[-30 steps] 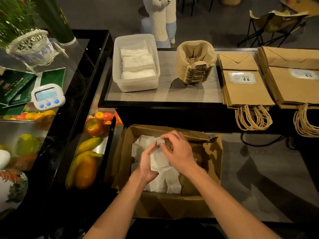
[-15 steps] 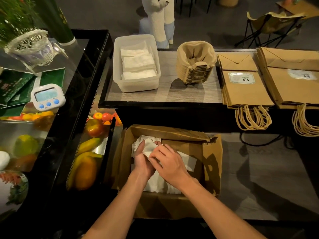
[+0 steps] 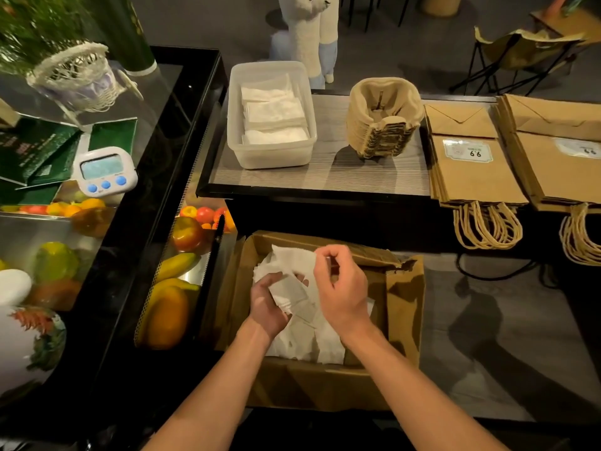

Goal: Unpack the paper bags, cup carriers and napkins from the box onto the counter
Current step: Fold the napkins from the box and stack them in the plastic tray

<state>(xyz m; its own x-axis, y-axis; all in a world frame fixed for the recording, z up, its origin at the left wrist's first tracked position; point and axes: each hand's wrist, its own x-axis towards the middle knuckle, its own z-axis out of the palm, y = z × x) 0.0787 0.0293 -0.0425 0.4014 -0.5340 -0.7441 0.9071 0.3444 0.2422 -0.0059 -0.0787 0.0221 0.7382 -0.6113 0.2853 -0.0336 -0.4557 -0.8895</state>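
Note:
An open cardboard box (image 3: 403, 307) stands on the floor below the counter, with loose white napkins (image 3: 305, 343) inside. My left hand (image 3: 268, 305) holds a small bundle of napkins (image 3: 289, 292) over the box. My right hand (image 3: 341, 284) pinches the edge of a napkin (image 3: 294, 258) lifted above the pile. On the counter (image 3: 328, 177) stand a clear plastic tub (image 3: 240, 138) with folded napkins, a stack of cup carriers (image 3: 380, 122) and two piles of brown paper bags (image 3: 471, 167), (image 3: 559, 151).
A black display case (image 3: 162, 177) with fruit stands to the left of the box. A white timer (image 3: 105, 170) and green packets lie on its top. A plush llama (image 3: 309, 30) and a folding chair (image 3: 520, 50) stand beyond the counter. Grey floor lies to the right.
My right hand has risen from the pile, pulling a napkin up by its edge. My left hand has gathered napkins into its palm.

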